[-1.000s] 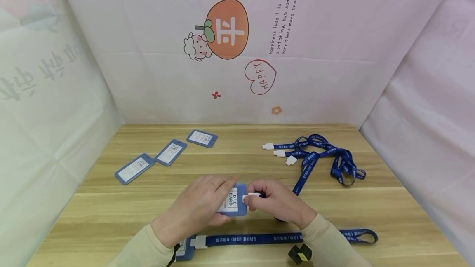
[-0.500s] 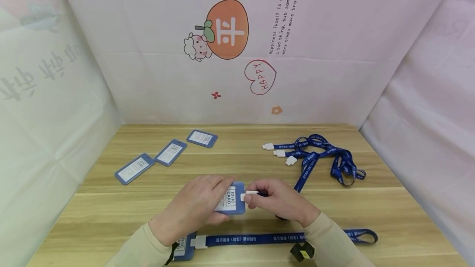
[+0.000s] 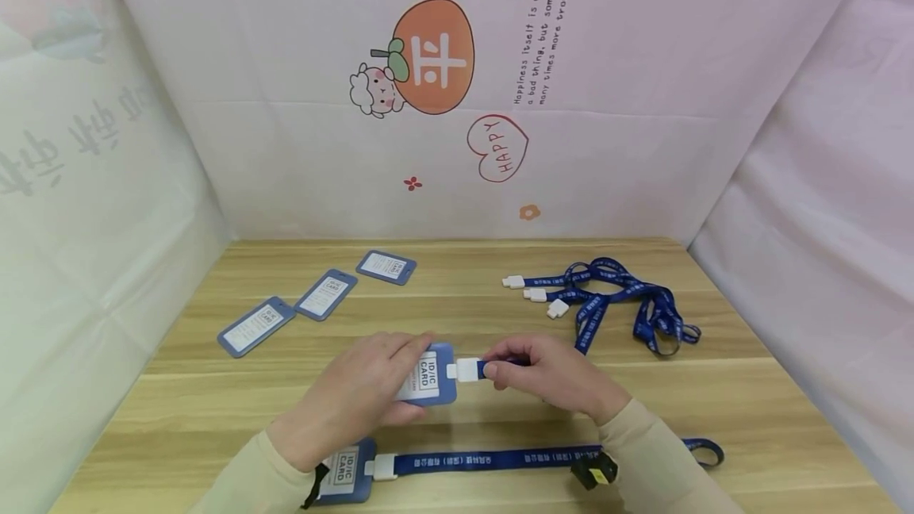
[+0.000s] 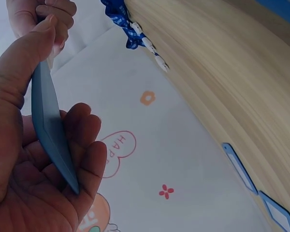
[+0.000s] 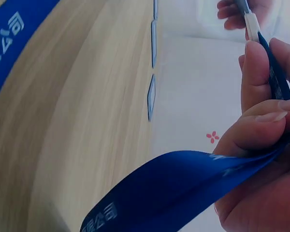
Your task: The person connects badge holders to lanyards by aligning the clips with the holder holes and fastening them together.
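Observation:
My left hand (image 3: pixel 364 387) grips a blue ID card holder (image 3: pixel 444 375) by its edges, thumb on one side and fingers on the other in the left wrist view. A white plastic clip (image 3: pixel 467 370) is joined to the holder's right end. Just behind that clip, my right hand (image 3: pixel 553 375) pinches the dark blue lanyard strap (image 5: pixel 275 77) between thumb and fingers. The rest of this strap (image 5: pixel 164 188) hangs in a loop below the right hand. Nearer me lies a second card holder (image 3: pixel 346 470), joined by a white clip to a lanyard (image 3: pixel 493 460) stretched to the right.
Three loose blue card holders (image 3: pixel 327 294) lie at the table's back left. At the back right is a tangled pile of blue lanyards (image 3: pixel 628 292) with several white clips (image 3: pixel 535 294). A printed white cloth (image 3: pixel 607 173) walls in the wooden table (image 3: pixel 214 411).
The right hand has slid off the white clip back onto the strap and moved right. The left hand and its card holder have shifted left and slightly up in the head view.

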{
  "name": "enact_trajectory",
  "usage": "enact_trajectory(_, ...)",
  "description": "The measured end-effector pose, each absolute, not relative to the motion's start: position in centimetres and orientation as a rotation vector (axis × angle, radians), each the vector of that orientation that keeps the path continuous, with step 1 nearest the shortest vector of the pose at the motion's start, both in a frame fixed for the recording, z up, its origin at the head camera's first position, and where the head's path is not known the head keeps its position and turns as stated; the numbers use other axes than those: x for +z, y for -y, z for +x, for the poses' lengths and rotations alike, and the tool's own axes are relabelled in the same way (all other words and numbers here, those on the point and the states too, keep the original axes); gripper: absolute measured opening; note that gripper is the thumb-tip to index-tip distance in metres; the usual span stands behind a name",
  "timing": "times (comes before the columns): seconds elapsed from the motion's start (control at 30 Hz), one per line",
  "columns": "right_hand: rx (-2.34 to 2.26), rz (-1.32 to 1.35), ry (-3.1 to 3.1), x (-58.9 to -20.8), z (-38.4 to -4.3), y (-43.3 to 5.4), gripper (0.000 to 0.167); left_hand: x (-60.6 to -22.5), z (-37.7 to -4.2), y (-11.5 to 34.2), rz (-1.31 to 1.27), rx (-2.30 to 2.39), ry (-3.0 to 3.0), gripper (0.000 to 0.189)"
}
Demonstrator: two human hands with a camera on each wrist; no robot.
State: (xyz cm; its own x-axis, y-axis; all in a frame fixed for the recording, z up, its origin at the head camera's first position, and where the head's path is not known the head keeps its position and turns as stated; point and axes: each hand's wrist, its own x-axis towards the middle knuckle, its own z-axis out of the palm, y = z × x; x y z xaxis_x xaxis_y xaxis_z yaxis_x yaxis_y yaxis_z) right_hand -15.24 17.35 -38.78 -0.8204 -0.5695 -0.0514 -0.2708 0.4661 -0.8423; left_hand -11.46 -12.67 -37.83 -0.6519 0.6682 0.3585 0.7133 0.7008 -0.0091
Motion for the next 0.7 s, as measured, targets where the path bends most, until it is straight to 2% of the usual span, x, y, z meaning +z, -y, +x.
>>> enact_trajectory(0.7, -1.173, -0.704, -2.570, -37.2, -16.6, -20.9, 0.018, -37.5, -11.2, 14.5, -0.999, -0.251, 2.655, 0.091)
